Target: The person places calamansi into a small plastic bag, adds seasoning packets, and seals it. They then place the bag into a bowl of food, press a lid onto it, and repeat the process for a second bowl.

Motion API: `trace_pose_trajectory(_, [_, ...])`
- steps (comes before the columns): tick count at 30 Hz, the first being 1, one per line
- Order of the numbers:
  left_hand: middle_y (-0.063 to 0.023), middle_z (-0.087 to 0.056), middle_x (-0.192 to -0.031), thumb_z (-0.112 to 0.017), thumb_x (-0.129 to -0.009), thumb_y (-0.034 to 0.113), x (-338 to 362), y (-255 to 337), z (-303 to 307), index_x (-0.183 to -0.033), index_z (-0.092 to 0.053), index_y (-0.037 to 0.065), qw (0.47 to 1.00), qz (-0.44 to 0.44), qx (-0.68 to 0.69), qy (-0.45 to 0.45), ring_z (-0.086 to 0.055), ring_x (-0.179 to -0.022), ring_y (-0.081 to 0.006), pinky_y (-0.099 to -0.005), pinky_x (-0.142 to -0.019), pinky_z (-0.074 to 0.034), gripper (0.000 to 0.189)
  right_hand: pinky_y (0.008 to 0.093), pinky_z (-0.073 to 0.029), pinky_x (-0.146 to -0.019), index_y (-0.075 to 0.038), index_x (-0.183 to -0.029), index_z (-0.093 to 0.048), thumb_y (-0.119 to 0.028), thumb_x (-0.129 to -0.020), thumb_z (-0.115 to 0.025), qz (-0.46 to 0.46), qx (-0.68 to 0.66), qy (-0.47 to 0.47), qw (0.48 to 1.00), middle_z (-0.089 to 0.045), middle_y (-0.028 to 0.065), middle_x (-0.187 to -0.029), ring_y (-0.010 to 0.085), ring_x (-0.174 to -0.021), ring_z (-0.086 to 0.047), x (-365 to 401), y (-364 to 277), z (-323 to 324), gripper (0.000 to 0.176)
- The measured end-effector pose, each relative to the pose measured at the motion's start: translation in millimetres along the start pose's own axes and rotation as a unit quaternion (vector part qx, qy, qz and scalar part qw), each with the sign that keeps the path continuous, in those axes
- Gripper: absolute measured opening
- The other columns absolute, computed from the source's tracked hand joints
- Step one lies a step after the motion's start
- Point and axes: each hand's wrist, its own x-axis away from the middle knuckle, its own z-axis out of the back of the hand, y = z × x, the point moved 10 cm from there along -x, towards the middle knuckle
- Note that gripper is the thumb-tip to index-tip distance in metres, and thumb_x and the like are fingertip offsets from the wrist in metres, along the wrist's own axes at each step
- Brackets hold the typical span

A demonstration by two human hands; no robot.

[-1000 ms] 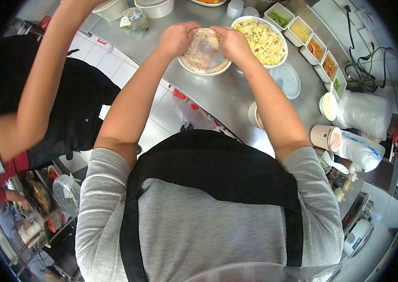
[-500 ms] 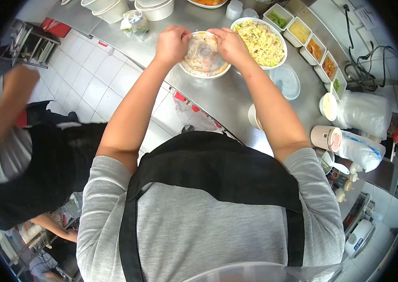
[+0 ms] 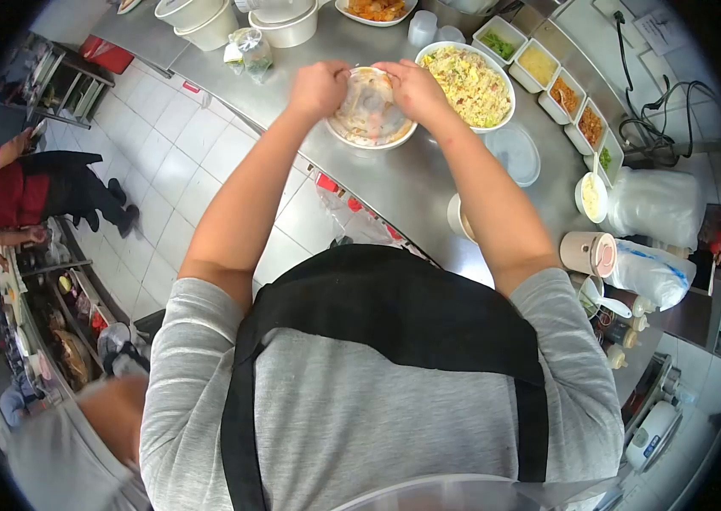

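A white round bowl (image 3: 371, 128) with a clear plastic lid over pale food stands on the steel counter (image 3: 395, 183). My left hand (image 3: 321, 88) has its fingers closed on the lidded bowl's upper left rim. On the upper right rim, my right hand (image 3: 412, 88) also grips it with closed fingers. Right beside my right hand is a large bowl of yellow fried rice (image 3: 469, 85). Below that bowl, a loose clear lid (image 3: 512, 155) lies flat on the counter. Partly hidden by my right forearm is a pale bowl (image 3: 460, 218).
Lidded white tubs (image 3: 284, 25) and small plastic bags (image 3: 256, 53) stand at the upper left. Small topping trays (image 3: 562, 94) line the right edge, above a pink-white container (image 3: 588, 253). A person in red (image 3: 11, 192) is at far left; another person's blurred arm (image 3: 118, 413) is lower left.
The co-worker in grey and black at the left has moved down and mostly out of view, uncovering a person in red. My hands remain on the lidded bowl's rim, slightly shifted.
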Motion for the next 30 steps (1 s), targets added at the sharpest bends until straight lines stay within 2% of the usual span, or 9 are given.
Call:
trace_pose_trajectory(3, [-0.0142, -0.066, -0.090, -0.060, -0.081, 0.014, 5, 30, 14, -0.097, -0.070, 0.013, 0.992, -0.116, -0.016, 0.035, -0.065, -0.077, -0.0278, -0.0362, -0.071, -0.051, 0.019, 0.0373, -0.047, -0.084, -0.026, -0.114, -0.065, -0.013, -0.087, -0.046, 0.006, -0.037, 0.019, 0.999, -0.059, 0.0099, -0.110, 0.0301, -0.097, -0.059, 8, -9, 10, 0.035])
trace_pose_trajectory(4, [-0.0128, -0.066, -0.090, -0.060, -0.080, 0.014, 4, 31, 15, -0.096, -0.070, 0.013, 0.994, -0.108, -0.018, 0.022, -0.064, -0.077, -0.0283, -0.0366, -0.072, -0.051, 0.019, 0.0364, -0.048, -0.079, -0.026, -0.113, -0.065, -0.009, -0.085, -0.048, 0.034, -0.058, 0.042, 0.997, -0.058, 0.0079, -0.100, 0.0278, -0.089, -0.059, 10, -14, 14, 0.037])
trace_pose_trajectory(7, [-0.0125, -0.066, -0.089, -0.060, -0.079, 0.013, -3, 37, 10, -0.096, -0.070, 0.014, 0.981, -0.169, -0.090, 0.042, -0.064, -0.078, -0.0290, -0.0374, -0.072, -0.051, 0.020, 0.0353, -0.048, -0.079, -0.029, -0.114, -0.065, -0.006, -0.084, -0.047, 0.056, -0.072, 0.033, 0.995, -0.058, 0.0064, -0.098, 0.0260, -0.090, -0.058, 7, -16, 9, 0.042])
trace_pose_trajectory(10, [-0.0128, -0.066, -0.088, -0.061, -0.077, 0.012, 0, 52, 12, -0.097, -0.069, 0.012, 0.970, -0.158, -0.183, 0.018, -0.064, -0.076, -0.0269, -0.0362, -0.071, -0.051, 0.021, 0.0339, -0.048, -0.080, -0.030, -0.115, -0.065, -0.004, -0.083, -0.047, 0.036, -0.015, 0.020, 0.999, -0.057, 0.0038, -0.098, 0.0231, -0.093, -0.056, 11, -21, 12, 0.045])
trace_pose_trajectory(14, [-0.0065, -0.066, -0.084, -0.065, -0.077, 0.006, 2, -7, 6, -0.098, -0.067, 0.002, 0.981, 0.039, 0.126, -0.141, -0.061, -0.075, -0.0132, -0.0273, -0.067, -0.048, 0.022, 0.0343, -0.048, -0.078, -0.030, -0.115, -0.065, -0.003, -0.082, -0.047, 0.030, 0.003, 0.014, 0.999, -0.056, 0.0040, -0.098, 0.0233, -0.090, -0.057, 14, -24, 16, 0.046])
trace_pose_trajectory(17, [-0.0048, -0.065, -0.087, -0.066, -0.076, 0.002, 14, -35, -7, -0.101, -0.065, -0.002, 0.930, 0.126, 0.315, -0.139, -0.060, -0.077, -0.0118, -0.0248, -0.068, -0.047, 0.026, 0.0352, -0.049, -0.075, -0.029, -0.116, -0.065, -0.002, -0.080, -0.048, 0.023, -0.042, 0.016, 0.999, -0.055, 0.0056, -0.095, 0.0243, -0.085, -0.058, 14, -24, 16, 0.048])
trace_pose_trajectory(21, [-0.0095, -0.065, -0.100, -0.063, -0.076, -0.003, 35, -34, 3, -0.116, -0.058, -0.004, 0.908, 0.130, 0.398, -0.026, -0.062, -0.085, -0.0166, -0.0274, -0.079, -0.049, 0.041, 0.0354, -0.048, -0.071, -0.027, -0.116, -0.065, 0.000, -0.078, -0.049, 0.050, -0.053, 0.047, 0.996, -0.054, 0.0072, -0.093, 0.0252, -0.079, -0.057, 16, -24, 17, 0.049])
trace_pose_trajectory(25, [-0.0114, -0.066, -0.100, -0.057, -0.080, -0.002, 54, -25, 13, -0.121, -0.055, -0.001, 0.970, 0.069, 0.231, 0.023, -0.063, -0.085, -0.0173, -0.0276, -0.080, -0.050, 0.041, 0.0352, -0.048, -0.071, -0.025, -0.115, -0.065, 0.001, -0.077, -0.049, 0.071, -0.045, 0.059, 0.995, -0.053, 0.0084, -0.091, 0.0259, -0.078, -0.057, 17, -27, 15, 0.049])
trace_pose_trajectory(30, [-0.0149, -0.068, -0.091, -0.053, -0.083, 0.005, 51, -9, 23, -0.114, -0.062, 0.005, 0.992, -0.014, 0.097, 0.075, -0.066, -0.078, -0.0217, -0.0306, -0.074, -0.052, 0.033, 0.0354, -0.047, -0.071, -0.023, -0.115, -0.065, 0.002, -0.077, -0.048, 0.091, -0.052, 0.066, 0.992, -0.052, 0.0094, -0.088, 0.0268, -0.078, -0.056, 18, -30, 15, 0.050])
